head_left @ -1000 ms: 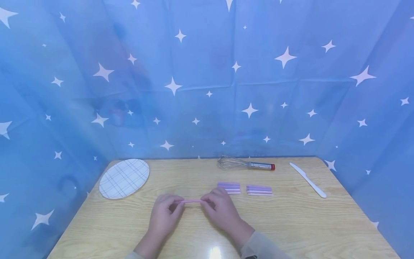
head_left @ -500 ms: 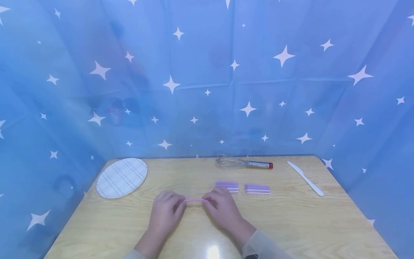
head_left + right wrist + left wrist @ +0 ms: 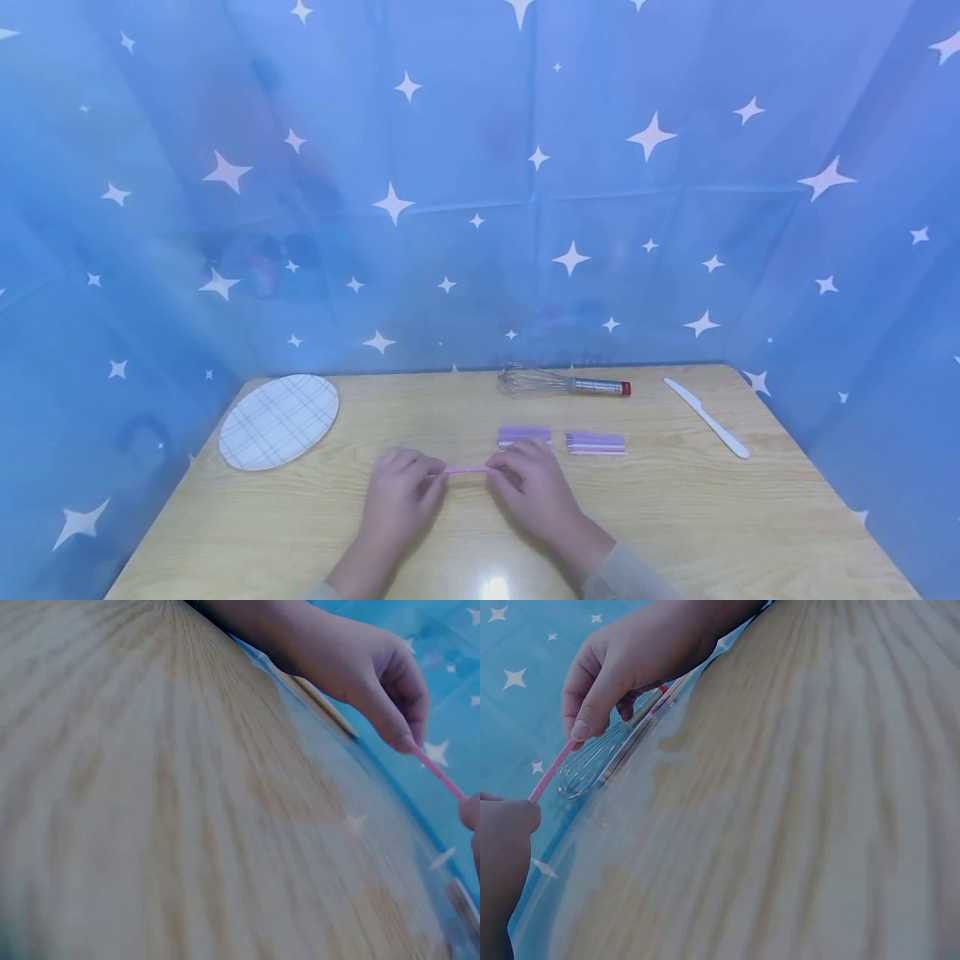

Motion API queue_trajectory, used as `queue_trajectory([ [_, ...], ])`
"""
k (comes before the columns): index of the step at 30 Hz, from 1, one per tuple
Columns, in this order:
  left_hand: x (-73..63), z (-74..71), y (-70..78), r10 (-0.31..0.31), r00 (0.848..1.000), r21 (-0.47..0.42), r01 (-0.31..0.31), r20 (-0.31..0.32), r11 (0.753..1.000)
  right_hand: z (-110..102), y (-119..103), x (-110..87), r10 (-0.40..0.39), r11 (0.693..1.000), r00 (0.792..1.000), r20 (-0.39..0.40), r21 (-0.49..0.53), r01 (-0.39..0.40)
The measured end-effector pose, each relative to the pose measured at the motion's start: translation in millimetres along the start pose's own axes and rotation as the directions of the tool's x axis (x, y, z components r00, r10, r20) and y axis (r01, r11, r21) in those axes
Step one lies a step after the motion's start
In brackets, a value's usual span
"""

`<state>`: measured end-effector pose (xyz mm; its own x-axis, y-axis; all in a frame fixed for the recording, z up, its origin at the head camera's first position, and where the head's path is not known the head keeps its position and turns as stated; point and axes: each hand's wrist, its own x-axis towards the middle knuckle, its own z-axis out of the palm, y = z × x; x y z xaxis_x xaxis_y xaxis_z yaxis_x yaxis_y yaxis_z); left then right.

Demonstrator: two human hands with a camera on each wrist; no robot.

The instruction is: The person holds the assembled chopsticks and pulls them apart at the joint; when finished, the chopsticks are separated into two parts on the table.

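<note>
Both hands hold a thin pink stick point(image 3: 467, 470) level between them, over the middle of the table. My left hand point(image 3: 401, 496) pinches its left end between thumb and fingers. The right end sits in the pinch of my right hand point(image 3: 536, 492). In the left wrist view the stick point(image 3: 552, 771) shows as a smooth, straight pink rod between the two hands. Just behind my right hand lies a row of short purple, pink and white sticks point(image 3: 525, 432), partly covered by the fingers. A second, similar row of sticks point(image 3: 596, 442) lies to its right.
A wire whisk point(image 3: 536, 381) with a red-ended handle lies at the back edge of the wooden table point(image 3: 712, 533). To the right is a white knife point(image 3: 708, 419). A white checked oval plate point(image 3: 279, 422) lies at the back left. Blue star-patterned cloth point(image 3: 465, 150) surrounds the table.
Both hands have shifted a little to the right with the pink stick still pinched between them. The head view has moved slightly. The other things on the table stay in place.
</note>
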<state>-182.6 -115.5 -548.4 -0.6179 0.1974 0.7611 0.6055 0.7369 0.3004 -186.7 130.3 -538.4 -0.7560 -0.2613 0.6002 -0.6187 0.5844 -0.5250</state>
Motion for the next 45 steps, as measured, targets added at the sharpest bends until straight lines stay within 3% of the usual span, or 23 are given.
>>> queue_trajectory([
  [8,5.9,18.0,15.1,0.015,1.0,-0.045,-0.015,-0.006,0.999,-18,13,-11.1,0.095,0.995,0.995,0.023,0.02,-0.096],
  [13,12.7,29.8,22.7,0.054,0.998,-0.077,-0.055,-0.013,0.995,-30,23,-15.1,0.091,0.996,0.996,0.003,0.013,-0.091],
  [23,22.3,54.9,42.8,0.066,0.998,-0.119,-0.063,0.024,0.991,-58,38,-26.5,0.119,0.991,0.993,-0.012,-0.059,-0.12],
  [33,34.6,74.8,65.4,0.007,0.989,-0.117,0.01,0.148,0.993,-82,57,-34.5,0.158,0.98,0.987,-0.034,-0.113,-0.161],
  [39,39.2,87.2,74.0,0.001,0.988,-0.121,0.017,0.151,0.993,-93,66,-37.7,0.17,0.973,0.985,-0.024,-0.152,-0.171],
  [45,44.7,93.5,82.0,-0.014,0.981,-0.103,0.034,0.192,0.994,-101,70,-37.9,0.107,0.978,0.992,-0.063,-0.173,-0.117],
])
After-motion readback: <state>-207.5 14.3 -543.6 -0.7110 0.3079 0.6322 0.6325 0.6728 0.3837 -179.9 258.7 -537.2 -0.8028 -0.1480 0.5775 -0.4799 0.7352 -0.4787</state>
